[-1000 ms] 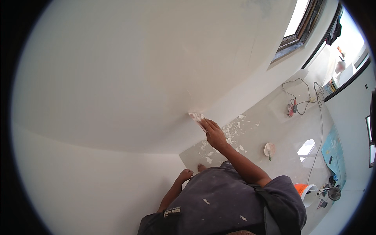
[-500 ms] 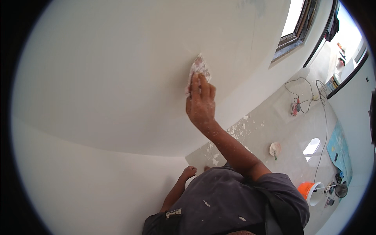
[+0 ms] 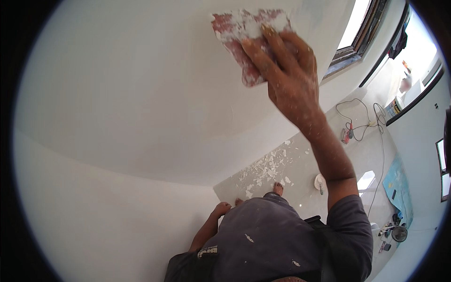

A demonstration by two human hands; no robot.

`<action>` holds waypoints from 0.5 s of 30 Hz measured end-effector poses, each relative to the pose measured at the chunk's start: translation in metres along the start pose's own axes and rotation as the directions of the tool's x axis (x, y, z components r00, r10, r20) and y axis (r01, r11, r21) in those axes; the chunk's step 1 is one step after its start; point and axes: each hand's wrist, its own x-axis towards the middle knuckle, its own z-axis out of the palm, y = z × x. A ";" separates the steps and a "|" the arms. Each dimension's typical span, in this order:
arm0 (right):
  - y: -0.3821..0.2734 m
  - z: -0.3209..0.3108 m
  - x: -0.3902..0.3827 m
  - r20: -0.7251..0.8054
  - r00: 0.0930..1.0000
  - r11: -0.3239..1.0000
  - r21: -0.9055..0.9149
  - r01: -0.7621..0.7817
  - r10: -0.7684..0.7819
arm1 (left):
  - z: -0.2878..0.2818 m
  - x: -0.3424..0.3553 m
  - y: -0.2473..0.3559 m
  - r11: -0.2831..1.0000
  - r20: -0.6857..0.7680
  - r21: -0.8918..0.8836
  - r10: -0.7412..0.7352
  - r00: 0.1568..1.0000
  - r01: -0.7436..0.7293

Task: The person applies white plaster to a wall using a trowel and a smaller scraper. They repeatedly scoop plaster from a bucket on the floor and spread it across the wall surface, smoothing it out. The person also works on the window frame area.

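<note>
High in front of me, my right hand [image 3: 293, 77] grips a flat red putty scraper [image 3: 251, 40] whose blade is smeared with white putty. Its broad face shows, with my fingers spread over it; I cannot tell whether it touches the pale wall [image 3: 155, 84] behind. My left hand [image 3: 221, 208] hangs low at my left side, close to the wall corner. Its fingers are curled in, and nothing shows in them.
White flakes [image 3: 268, 169] litter the floor near my bare feet. Further right lie a putty pan [image 3: 319, 182] with a tool, a red power tool [image 3: 346, 135] with a long cable, and a blue sheet [image 3: 397, 185]. A window [image 3: 359, 35] is set in the wall.
My right hand has moved up and to the right with the scraper, which has turned from nearly edge-on to show its broad face. My left hand has shifted slightly.
</note>
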 end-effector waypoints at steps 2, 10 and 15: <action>0.012 0.007 0.014 -0.023 0.997 0.997 0.007 0.073 -0.073 | 0.001 0.001 0.002 1.000 0.014 0.007 0.003 1.000 -0.003; -0.046 0.036 -0.093 0.381 0.922 0.979 0.154 -0.134 0.066 | 0.002 -0.001 0.006 0.998 -0.005 -0.027 0.053 0.999 -0.053; -0.080 0.066 -0.166 0.446 0.891 0.931 0.282 -0.230 0.085 | 0.002 -0.003 -0.006 0.999 0.026 -0.032 -0.004 1.000 0.005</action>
